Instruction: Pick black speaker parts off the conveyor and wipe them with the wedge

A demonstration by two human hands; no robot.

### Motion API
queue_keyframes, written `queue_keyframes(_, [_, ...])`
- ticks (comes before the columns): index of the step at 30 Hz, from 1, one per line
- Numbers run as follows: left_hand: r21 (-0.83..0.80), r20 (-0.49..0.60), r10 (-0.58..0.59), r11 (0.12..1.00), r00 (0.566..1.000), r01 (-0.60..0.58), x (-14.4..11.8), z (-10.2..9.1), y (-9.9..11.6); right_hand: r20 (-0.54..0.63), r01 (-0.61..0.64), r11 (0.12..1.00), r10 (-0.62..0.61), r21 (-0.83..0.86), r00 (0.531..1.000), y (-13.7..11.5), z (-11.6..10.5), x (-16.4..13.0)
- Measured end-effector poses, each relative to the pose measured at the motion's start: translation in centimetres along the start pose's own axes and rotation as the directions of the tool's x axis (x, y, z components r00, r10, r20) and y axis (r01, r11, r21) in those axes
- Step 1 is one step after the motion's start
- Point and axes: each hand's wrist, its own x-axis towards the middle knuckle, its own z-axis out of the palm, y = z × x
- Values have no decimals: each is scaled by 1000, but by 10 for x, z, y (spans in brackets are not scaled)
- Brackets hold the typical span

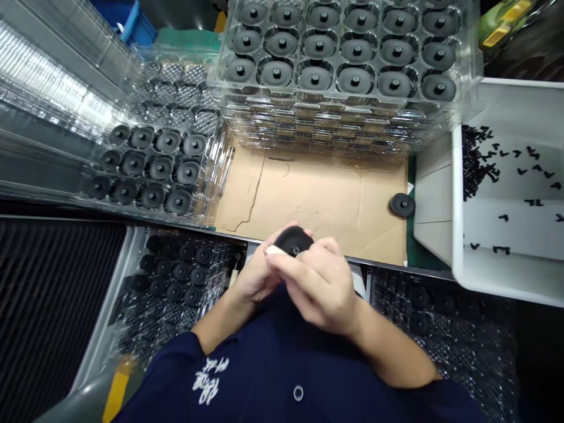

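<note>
The person stands close against the tabletop, both hands drawn together just above its near edge. Between them sits a round black disc, dark and slightly domed, with a small hub showing near its middle. The left hand cups the disc from below and the side, fingers wrapped under it. The right hand lies over the front, fingers curled closed, the forefinger stretched across toward the left thumb and pressing at the disc's lower rim. Both hands grip the one disc; whether anything small is pinched under the fingertips I cannot tell.

Beyond the hands lies a flat sheet of cardboard, creased and torn along its left side. A single loose black disc rests at the cardboard's right edge, well apart from the hands. To the right stands a white bin holding a scatter of tiny black parts, heaped mostly at its far left corner.

At the back, a stack of clear plastic trays carries rows of the same black discs on top. To the left, another clear tray is partly filled, its near rows full of discs. More trays with discs sit lower down, below the tabletop edge, to the left of the person's dark blue sleeve.
</note>
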Motion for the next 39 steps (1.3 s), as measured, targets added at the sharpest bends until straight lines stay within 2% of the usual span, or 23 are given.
queue_keyframes(1, [-7,-11,48,999,999,-48,0,-4,1,59,-54,997,51,47,997,11,5,-7])
queue_keyframes(3, [-44,-8,153,987,988,-153,-1,-11,4,113,-268,961,260,65,959,48,13,-27])
queue_keyframes(4, [-53,3,191,980,981,-191,-2,-12,6,50,-401,916,399,16,915,71,17,-39])
queue_keyframes(5, [-60,16,219,974,976,-217,-4,-12,8,-75,-528,844,523,-90,849,94,20,-50])
queue_keyframes(6, [-70,37,236,970,971,-233,-6,-10,10,-137,-611,768,595,-195,792,115,24,-61])
queue_keyframes(7, [-80,67,244,968,967,-238,-8,-6,11,-162,-652,703,635,-284,755,133,27,-69])
queue_keyframes(9, [-98,140,236,970,962,-224,-13,3,13,-211,-686,631,661,-362,720,153,31,-82])
queue_keyframes(11, [-94,216,218,975,952,-202,-18,10,11,-249,-683,629,641,-371,726,151,31,-86])
queue_keyframes(13, [-41,279,242,970,929,-240,-21,11,6,-272,-651,684,591,-330,759,133,28,-86])
queue_keyframes(15, [119,317,376,895,871,-430,-21,7,0,-269,-594,769,536,-235,800,106,26,-83])
queue_keyframes(16, [246,354,484,777,800,-579,-20,3,-3,-261,-570,803,520,-173,813,93,25,-81])
queue_keyframes(18, [480,496,653,343,572,-808,-19,-3,-6,-236,-550,835,529,-30,815,70,26,-81])
queue_keyframes(19, [539,575,675,113,462,-835,-19,-5,-7,-215,-555,831,551,49,806,61,28,-83])
queue_keyframes(20, [562,637,667,-61,385,-825,-20,-6,-8,-189,-566,815,579,125,793,53,29,-84])
queue_keyframes(21, [579,668,652,-153,359,-801,-21,-5,-8,-161,-578,793,607,192,779,47,30,-87])
queue_keyframes(22, [600,670,642,-174,372,-781,-24,-4,-8,-136,-587,772,627,244,767,42,29,-89])
queue_keyframes(24, [646,638,623,-112,453,-755,-32,-1,-9,-123,-580,758,633,299,764,33,24,-92])
queue_keyframes(26, [677,593,608,-21,528,-736,-40,2,-11,-149,-521,799,578,300,802,23,13,-93])
queue_keyframes(30, [661,476,637,195,606,-724,-48,5,-14,-116,-255,954,275,160,954,6,-11,-87])
queue_keyframes(33, [657,425,612,299,667,-692,-51,6,-13,-50,-61,998,61,2,997,1,-17,-81])
queue_keyframes(35, [677,363,531,415,766,-608,-51,7,-11,-69,-27,1000,26,-14,997,3,-13,-80])
queue_keyframes(37, [685,270,386,567,882,-458,-50,6,-10,-125,-64,997,69,37,990,9,-6,-80])
queue_keyframes(39, [679,182,233,672,955,-294,-45,5,-10,-154,-91,993,100,70,983,16,3,-81])
